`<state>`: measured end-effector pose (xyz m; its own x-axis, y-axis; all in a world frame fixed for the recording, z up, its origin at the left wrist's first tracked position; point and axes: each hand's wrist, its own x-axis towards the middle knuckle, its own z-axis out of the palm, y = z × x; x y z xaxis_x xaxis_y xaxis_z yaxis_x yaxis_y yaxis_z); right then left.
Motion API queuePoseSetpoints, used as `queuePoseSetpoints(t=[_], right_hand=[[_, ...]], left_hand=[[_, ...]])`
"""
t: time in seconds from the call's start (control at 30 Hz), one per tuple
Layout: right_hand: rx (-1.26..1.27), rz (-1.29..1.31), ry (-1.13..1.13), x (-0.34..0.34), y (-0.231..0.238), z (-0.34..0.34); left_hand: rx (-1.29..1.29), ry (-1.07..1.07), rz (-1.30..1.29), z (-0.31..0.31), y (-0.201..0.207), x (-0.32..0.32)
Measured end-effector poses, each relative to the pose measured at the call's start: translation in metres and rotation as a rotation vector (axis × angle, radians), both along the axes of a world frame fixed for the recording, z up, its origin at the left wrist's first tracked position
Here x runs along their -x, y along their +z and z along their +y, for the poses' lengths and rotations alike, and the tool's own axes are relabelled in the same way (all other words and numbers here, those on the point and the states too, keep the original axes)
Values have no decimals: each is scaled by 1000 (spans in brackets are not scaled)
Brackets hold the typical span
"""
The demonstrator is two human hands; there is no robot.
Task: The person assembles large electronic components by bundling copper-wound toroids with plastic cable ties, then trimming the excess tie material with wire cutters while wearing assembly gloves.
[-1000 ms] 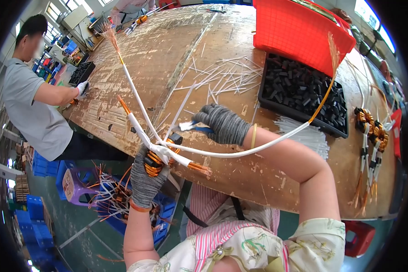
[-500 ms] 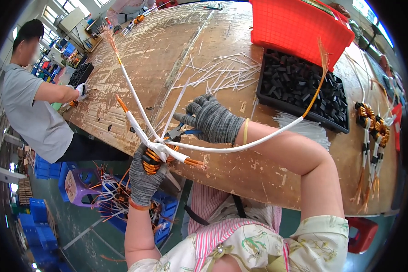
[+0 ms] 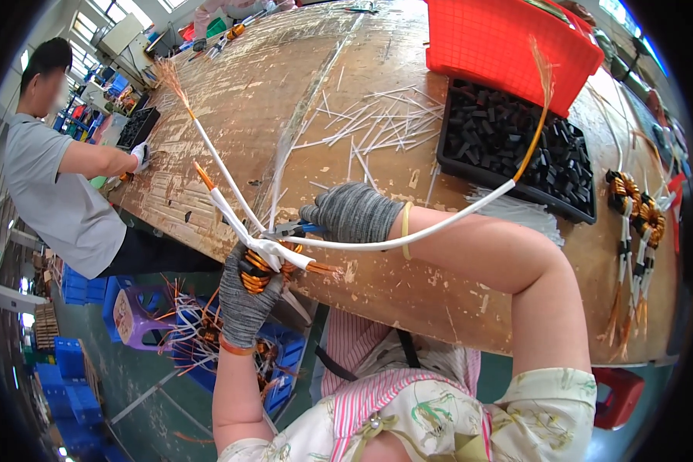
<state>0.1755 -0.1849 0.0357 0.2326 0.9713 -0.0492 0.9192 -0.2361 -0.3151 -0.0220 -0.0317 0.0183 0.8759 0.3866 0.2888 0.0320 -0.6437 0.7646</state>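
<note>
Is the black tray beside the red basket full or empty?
The black tray looks full or close to it: small black pieces lie piled across it, hiding its floor.

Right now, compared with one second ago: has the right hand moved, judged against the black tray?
Yes: the right hand has moved left, farther from the black tray and closer to the orange coil in the left hand.

Bare table (image 3: 408,304) lay open below the right hand (image 3: 354,213) and its forearm, with a wide passage left of the scattered white sticks (image 3: 393,123). Beyond that hand to the right, the black tray (image 3: 470,176) and red basket (image 3: 508,46) blocked the way, while a long white lead (image 3: 470,209) arched across the forearm.
</note>
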Motion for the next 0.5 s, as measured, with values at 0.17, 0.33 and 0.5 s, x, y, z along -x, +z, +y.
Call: queuePoseSetpoints(t=[0.17,0.33,0.5], right_hand=[[70,146,-19,-5,3,-3],[-165,-97,-1,-17,18,-10],[-145,-311,96,-12,27,-2]], left_hand=[[30,-61,32,12,-5,-1],[20,-62,36,14,-6,-3],[97,-33,-6,7,-3,-5]])
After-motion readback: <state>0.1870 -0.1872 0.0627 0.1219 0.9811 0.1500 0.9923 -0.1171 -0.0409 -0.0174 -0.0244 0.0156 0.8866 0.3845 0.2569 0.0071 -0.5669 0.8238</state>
